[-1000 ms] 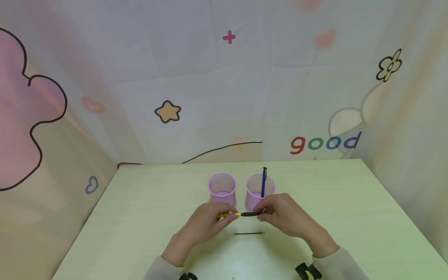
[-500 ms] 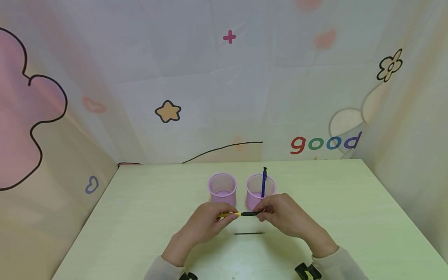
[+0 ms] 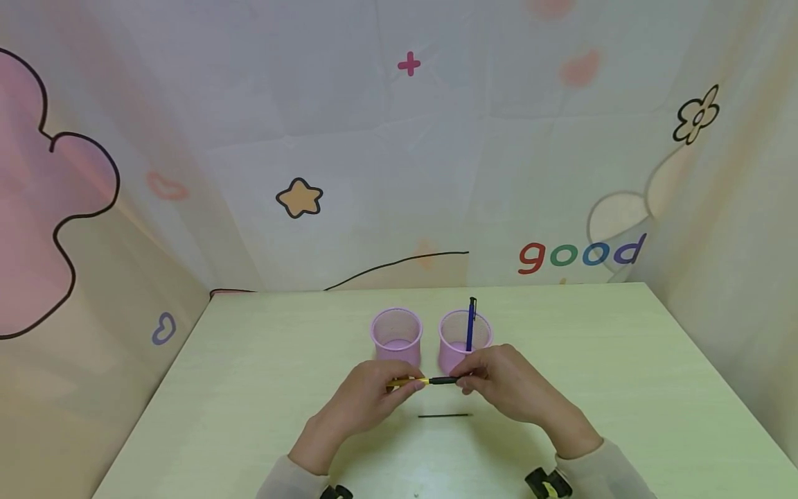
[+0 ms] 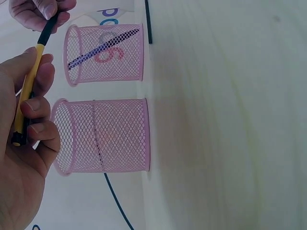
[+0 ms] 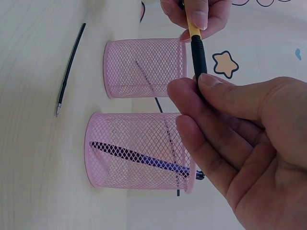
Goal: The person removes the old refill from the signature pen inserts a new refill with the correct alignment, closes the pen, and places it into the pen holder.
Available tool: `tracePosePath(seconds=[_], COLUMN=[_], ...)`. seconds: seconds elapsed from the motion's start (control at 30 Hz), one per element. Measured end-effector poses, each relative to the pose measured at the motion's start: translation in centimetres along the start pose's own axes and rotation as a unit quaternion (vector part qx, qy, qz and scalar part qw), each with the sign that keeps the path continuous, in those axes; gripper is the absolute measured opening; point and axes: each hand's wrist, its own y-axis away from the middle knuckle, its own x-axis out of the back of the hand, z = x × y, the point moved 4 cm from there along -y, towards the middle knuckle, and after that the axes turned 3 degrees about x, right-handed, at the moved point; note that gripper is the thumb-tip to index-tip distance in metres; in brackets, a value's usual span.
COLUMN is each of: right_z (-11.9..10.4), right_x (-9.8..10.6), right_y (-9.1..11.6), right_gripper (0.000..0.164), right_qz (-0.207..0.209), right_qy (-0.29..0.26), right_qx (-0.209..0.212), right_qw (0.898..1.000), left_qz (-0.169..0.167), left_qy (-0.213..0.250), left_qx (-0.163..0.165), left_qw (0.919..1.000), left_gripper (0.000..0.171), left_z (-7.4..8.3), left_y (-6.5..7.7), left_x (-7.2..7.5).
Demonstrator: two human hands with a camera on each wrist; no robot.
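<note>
Both hands hold one yellow pen with a black grip section (image 3: 442, 380), level above the table. My left hand (image 3: 370, 398) grips the yellow barrel (image 4: 31, 79), its clip end lying in the curled fingers. At the black end, my right hand (image 3: 511, 384) pinches the tip between thumb and forefinger, hiding the point. A thin black pen refill (image 3: 443, 416) lies on the table below the hands; its metal tip shows in the right wrist view. Behind the right hand, a pink mesh pen cup (image 5: 139, 151) holds a blue pen (image 3: 470, 326) leaning inside.
A second pink mesh pen cup (image 3: 396, 336), with nothing visible inside, stands left of the first, just beyond the left hand. The pale table (image 3: 249, 360) ends at a printed curtain (image 3: 349, 152) behind, with more curtain at both sides.
Both hands stay almost in place with the pen between them. The right hand's fingertips shift slightly at the black end. Cups and refill lie as before.
</note>
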Motion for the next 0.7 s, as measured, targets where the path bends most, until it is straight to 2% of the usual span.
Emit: tracePosePath(seconds=[0.47, 0.7], right_z=[0.08, 0.25], right_x=[-0.19, -0.23], right_y=[0.09, 0.20], right_gripper=[0.014, 0.014], right_qz=[-0.020, -0.027], right_qy=[-0.035, -0.029], right_qx=[0.011, 0.013], right_qw=[0.999, 0.999], left_qz=[0.001, -0.006], left_qy=[0.012, 0.012], left_qx=[0.007, 0.013], left_qw=[0.9999, 0.9998], left_gripper=[0.012, 0.013], left_z=[-0.12, -0.31], left_y=[0.11, 0.19], left_x=[-0.01, 0.00])
